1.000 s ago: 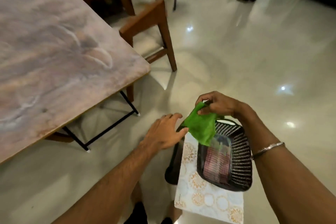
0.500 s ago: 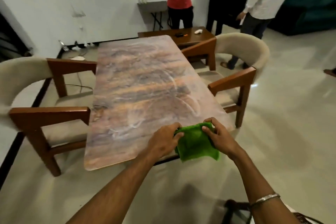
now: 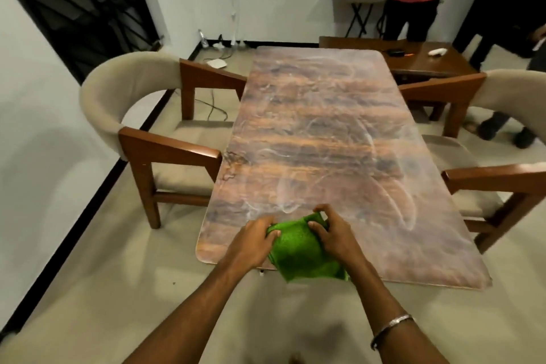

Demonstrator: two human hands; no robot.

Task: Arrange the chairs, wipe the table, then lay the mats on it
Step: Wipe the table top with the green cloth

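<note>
As the head view shows, the left hand (image 3: 254, 241) and the right hand (image 3: 334, 233) both grip the green cloth (image 3: 301, 254) with curled fingers, at the near edge of the table (image 3: 325, 127). The cloth is bunched and partly hangs past that edge, so I judge it may slip off, or wipe only a narrow strip and miss the pale smears (image 3: 369, 139) further up.

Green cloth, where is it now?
Head view: the cloth is low in the centre at the table's near edge, gripped between the left hand and right hand.
</note>
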